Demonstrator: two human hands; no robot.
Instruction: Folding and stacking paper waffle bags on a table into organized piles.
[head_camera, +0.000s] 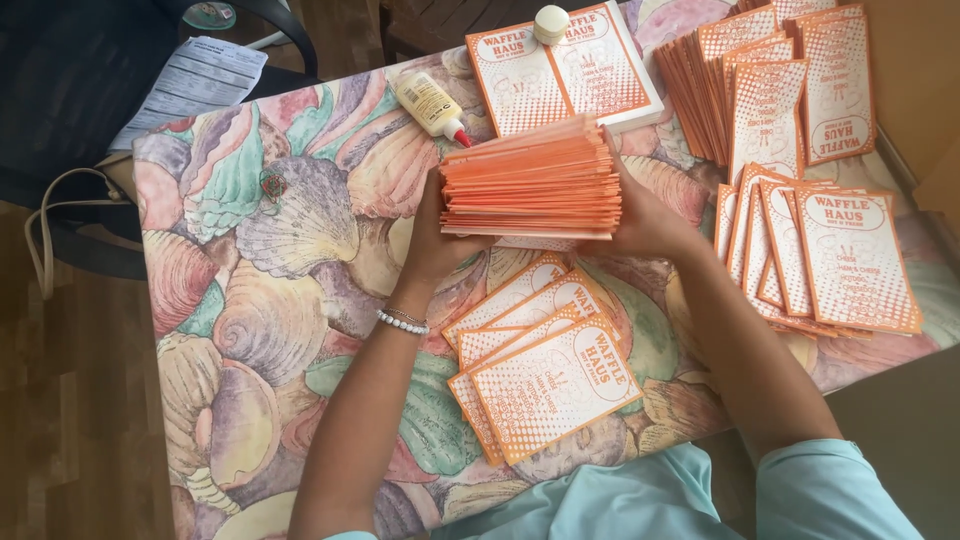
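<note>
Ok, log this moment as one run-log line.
left hand: grips card stack | right hand: grips stack's other end | stack: lifted above table | glue bottle: lying behind stack

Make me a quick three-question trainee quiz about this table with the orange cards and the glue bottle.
1. True or false: both hands grip the thick stack of orange cards.
2. Which wrist wears the bead bracelet? A) left B) right C) neither
3. What lies on its side just up and left of the held stack?

Key
1. True: the left hand and right hand press on opposite sides of the stack, held on edge above the shell-patterned tablecloth.
2. A, the left.
3. The glue bottle, with its red tip pointing toward the stack.
</note>
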